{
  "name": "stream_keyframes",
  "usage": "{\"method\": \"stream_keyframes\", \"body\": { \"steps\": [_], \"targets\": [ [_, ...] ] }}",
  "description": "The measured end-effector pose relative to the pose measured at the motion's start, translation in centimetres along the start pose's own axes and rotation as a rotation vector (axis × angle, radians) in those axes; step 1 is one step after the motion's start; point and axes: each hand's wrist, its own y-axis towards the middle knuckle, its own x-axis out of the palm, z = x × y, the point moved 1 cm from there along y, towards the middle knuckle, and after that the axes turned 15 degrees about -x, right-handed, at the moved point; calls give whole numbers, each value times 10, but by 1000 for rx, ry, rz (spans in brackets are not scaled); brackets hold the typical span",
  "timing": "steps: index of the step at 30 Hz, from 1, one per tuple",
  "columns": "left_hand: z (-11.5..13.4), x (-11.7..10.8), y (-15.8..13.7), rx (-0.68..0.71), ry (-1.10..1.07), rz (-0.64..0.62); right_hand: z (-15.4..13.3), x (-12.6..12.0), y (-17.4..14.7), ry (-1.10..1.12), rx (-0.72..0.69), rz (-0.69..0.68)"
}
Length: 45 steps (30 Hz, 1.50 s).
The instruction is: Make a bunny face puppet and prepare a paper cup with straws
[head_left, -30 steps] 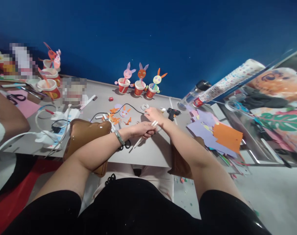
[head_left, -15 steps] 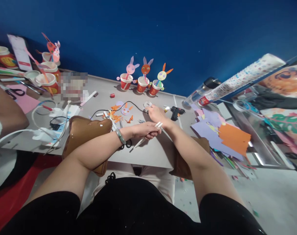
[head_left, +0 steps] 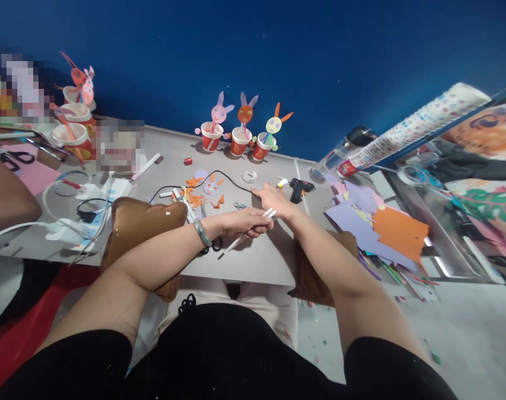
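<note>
My left hand point(head_left: 246, 221), a jade-coloured bangle on its wrist, is closed around slim white pens point(head_left: 270, 213). Two white ends stick out past the fingers, and a tapered dark-tipped end points down to the lower left. Just beyond it my right hand point(head_left: 273, 199) is low over the table, palm down, with thumb and fingertips apart beside a black cord point(head_left: 231, 179). Its other fingers are partly hidden. A roll of clear tape point(head_left: 249, 176) lies off those fingertips. Orange paper scraps point(head_left: 190, 194) and a paper rabbit face point(head_left: 211, 188) lie to the left.
Three rabbit-topped paper cups point(head_left: 240, 143) stand along the blue wall. A black glue gun point(head_left: 300, 189), coloured paper point(head_left: 398, 233) and a tall cup stack point(head_left: 415, 130) are on the right. Brown cushions point(head_left: 146, 228) sit under my forearms. On the left are a power strip point(head_left: 111, 205) and another person's arm point(head_left: 13, 189).
My right hand has drawn back slightly from the tape roll, which now shows fully. My left hand keeps its hold on the white pens. The view has shifted slightly.
</note>
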Motion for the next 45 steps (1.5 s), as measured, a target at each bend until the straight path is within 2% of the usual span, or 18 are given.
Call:
{"method": "stream_keyframes", "body": {
  "steps": [4,9,17,28,34,40,45],
  "targets": [
    [0,0,-1,-12,7,13,-2,-1,-10,0,45,-36],
    [-1,0,0,-10,22,16,1,3,-13,5,141,-12],
    [-1,0,-1,-12,31,19,1,9,-9,38,138,-64],
    [-3,-4,2,14,36,-2,-1,4,1,72,138,-11],
    [-3,-2,2,6,51,-22,8,4,-4,83,183,105],
    [-2,-1,1,17,58,-14,6,5,-2,73,206,164],
    [-4,-3,3,1,52,-37,3,3,7,80,217,136]
  ]
}}
